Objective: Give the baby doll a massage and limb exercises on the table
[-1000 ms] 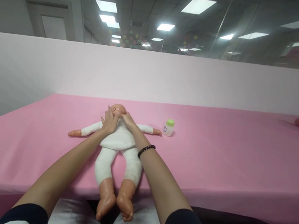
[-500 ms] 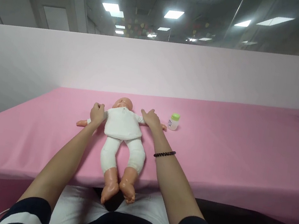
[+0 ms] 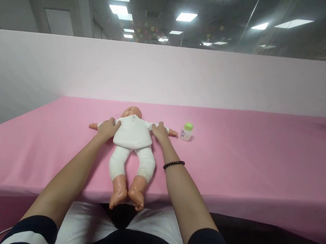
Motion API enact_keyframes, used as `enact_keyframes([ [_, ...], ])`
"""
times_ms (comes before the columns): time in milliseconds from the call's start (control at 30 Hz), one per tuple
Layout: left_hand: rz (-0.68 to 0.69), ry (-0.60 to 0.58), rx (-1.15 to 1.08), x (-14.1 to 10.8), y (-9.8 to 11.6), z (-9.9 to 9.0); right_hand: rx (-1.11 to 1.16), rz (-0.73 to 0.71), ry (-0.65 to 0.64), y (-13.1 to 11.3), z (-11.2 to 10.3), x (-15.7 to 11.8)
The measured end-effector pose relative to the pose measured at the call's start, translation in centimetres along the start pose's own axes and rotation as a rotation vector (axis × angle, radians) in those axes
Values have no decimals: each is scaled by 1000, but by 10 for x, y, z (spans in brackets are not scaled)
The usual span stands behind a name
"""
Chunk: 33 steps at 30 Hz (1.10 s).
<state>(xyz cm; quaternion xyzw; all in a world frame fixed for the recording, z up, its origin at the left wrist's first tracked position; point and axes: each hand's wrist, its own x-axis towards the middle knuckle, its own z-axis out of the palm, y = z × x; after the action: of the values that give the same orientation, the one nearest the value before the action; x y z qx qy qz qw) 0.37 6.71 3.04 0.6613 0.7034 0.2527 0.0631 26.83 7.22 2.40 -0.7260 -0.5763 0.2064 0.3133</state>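
While the doll (image 3: 133,135) lies on the pink cloth (image 3: 237,164) straight in front of the person, both hands frame it from the sides, so its body sits between them and slightly beyond the wrists. From where I stand, its long axis runs almost directly away from the person, head (image 3: 133,111) toward the white wall (image 3: 190,76) and leaning a touch left, feet (image 3: 136,197) at the near edge. The arms cross that line, stretched out left and right, and it's there that the hands meet it. The left hand (image 3: 108,128) is wrapped over the upper arm on the person's left, thumb next to the torso; the right hand (image 3: 160,131) has the opposite upper arm in much the same way. I can't see the fingertips beneath the sleeves, nor tell how firm either hold is. Neither hand is plainly nearer: each thumb is right by its own side of the chest. Just past the doll's hand on the right stands a green-lidded jar (image 3: 186,134), upright and apart from the person's fingers.
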Motion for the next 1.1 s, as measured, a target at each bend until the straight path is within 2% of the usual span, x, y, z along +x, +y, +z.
enact_keyframes([
  [100,36,38,-37,4,-7,6,-38,-11,12,1,0,-2],
  [167,83,123,-72,6,-9,9,-68,-13,37,-1,1,-3],
  [267,267,263,-238,10,-4,14,-103,-155,187,-9,6,-2],
  [333,423,222,-381,12,1,17,-94,-336,252,-16,12,0],
  [400,525,83,-458,13,5,19,-58,-482,179,-22,19,2],
  [467,546,-6,-447,13,6,20,-28,-540,47,-25,25,3],
  [533,539,0,-407,13,7,19,-15,-543,-13,-27,26,2],
  [667,514,14,-332,9,10,12,-10,-539,17,-27,24,-5],
  [867,519,107,-26,5,17,14,-83,-624,105,-29,32,-7],
  [967,562,125,-29,7,16,20,-76,-635,125,-28,37,-4],
  [1100,611,76,-66,9,14,22,-55,-614,115,-28,37,-5],
])
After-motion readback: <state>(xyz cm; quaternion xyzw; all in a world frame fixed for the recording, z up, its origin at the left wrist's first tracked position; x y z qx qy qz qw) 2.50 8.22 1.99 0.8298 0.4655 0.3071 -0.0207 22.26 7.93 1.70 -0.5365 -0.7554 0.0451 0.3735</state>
